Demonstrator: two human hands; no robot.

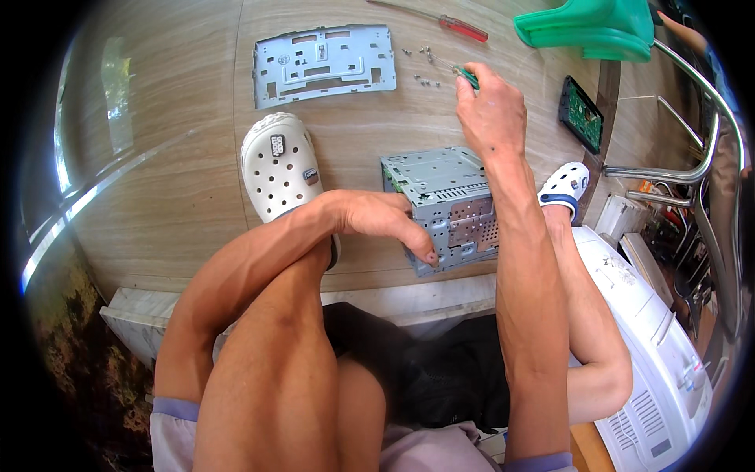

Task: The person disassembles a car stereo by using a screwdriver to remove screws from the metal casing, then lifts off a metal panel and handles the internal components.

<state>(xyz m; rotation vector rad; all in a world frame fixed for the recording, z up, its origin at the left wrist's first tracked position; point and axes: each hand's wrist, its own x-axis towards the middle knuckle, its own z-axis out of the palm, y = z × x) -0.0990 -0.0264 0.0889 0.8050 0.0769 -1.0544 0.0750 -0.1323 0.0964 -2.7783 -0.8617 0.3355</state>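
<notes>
A boxy grey metal electronics chassis (448, 185), which looks like a car stereo, stands on the tiled floor between my feet. My left hand (385, 219) grips its left side, the thumb on the perforated near face and the fingers hidden behind the edge. Beyond the chassis, my right hand (491, 110) is closed around a small screwdriver (467, 77) with a green handle. Its thin shaft reaches toward several loose small screws (425, 82) on the floor. To the left of these lies a flat metal plate (326, 67) with cut-outs.
A red-handled screwdriver (464, 28) lies at the back. A black-framed circuit board (582, 116) rests at the right, below a green plastic chair seat (586, 27) with metal legs. White clogs (281, 169) are on my feet. A white appliance casing (645, 330) is at the lower right.
</notes>
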